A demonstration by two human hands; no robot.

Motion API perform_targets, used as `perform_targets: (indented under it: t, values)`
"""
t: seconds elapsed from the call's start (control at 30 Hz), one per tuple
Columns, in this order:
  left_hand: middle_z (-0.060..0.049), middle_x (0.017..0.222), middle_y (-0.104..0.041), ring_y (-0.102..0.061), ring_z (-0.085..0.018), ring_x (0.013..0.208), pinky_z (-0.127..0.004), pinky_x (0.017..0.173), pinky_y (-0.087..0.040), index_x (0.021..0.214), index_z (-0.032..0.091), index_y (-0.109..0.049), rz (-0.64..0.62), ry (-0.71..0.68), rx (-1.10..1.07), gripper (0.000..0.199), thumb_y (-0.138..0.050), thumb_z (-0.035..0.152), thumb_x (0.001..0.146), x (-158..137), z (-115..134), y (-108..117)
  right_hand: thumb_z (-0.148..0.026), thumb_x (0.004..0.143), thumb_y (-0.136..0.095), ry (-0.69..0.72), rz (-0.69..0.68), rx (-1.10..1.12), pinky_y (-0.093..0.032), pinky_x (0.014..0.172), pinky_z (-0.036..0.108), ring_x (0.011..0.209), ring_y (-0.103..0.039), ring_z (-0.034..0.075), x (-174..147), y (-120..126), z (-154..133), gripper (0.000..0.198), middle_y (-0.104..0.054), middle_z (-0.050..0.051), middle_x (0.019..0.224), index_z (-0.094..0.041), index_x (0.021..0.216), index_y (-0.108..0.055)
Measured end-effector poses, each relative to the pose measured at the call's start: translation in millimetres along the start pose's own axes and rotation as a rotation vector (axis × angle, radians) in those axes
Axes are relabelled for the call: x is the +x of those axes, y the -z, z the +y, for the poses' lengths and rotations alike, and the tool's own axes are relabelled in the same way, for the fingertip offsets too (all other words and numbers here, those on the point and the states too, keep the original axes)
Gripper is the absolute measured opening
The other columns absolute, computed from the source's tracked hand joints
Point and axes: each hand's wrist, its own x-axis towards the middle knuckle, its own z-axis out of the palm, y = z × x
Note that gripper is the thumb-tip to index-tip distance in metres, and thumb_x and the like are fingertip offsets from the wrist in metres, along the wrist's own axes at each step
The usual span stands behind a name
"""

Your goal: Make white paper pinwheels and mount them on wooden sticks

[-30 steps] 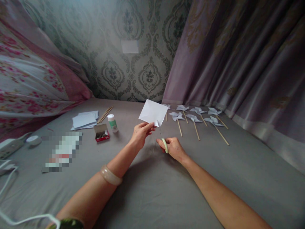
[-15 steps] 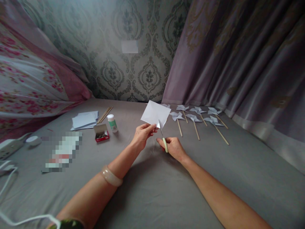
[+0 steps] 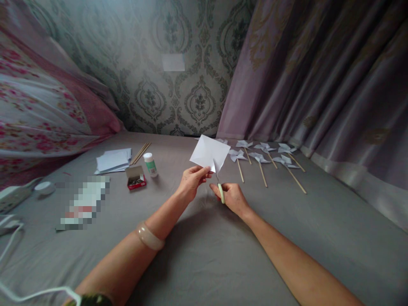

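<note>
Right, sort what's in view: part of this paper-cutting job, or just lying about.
Likely part of the job:
paper sheet, in the left hand
scissors, in the right hand
paper stack
wooden sticks
paper pinwheels
bottle
red box of small pieces

Apparently just lying about:
power strip
white cable
small round white object
pixelated object, unidentifiable

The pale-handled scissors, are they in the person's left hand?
No, the right hand grips the pale-handled scissors, while the left hand holds the white paper sheet.
</note>
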Motion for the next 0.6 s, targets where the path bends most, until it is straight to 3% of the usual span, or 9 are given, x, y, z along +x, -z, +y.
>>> perform_targets:
  t: [0.6]
  values:
    - [-0.005,0.066,-0.067,-0.058,-0.009,0.059,-0.020,0.053,-0.038,0.063,0.011,-0.066,0.012,0.021,-0.051,0.028,-0.083,0.029,0.052,0.4,-0.9,0.2,-0.062,0.068,-0.062,-0.002,0.005,-0.032,-0.030,0.046,0.023,0.044,-0.041,0.009,-1.3,0.7,-2.8,0.052,-0.049,-0.001,0.044,-0.016,0.047,-0.052]
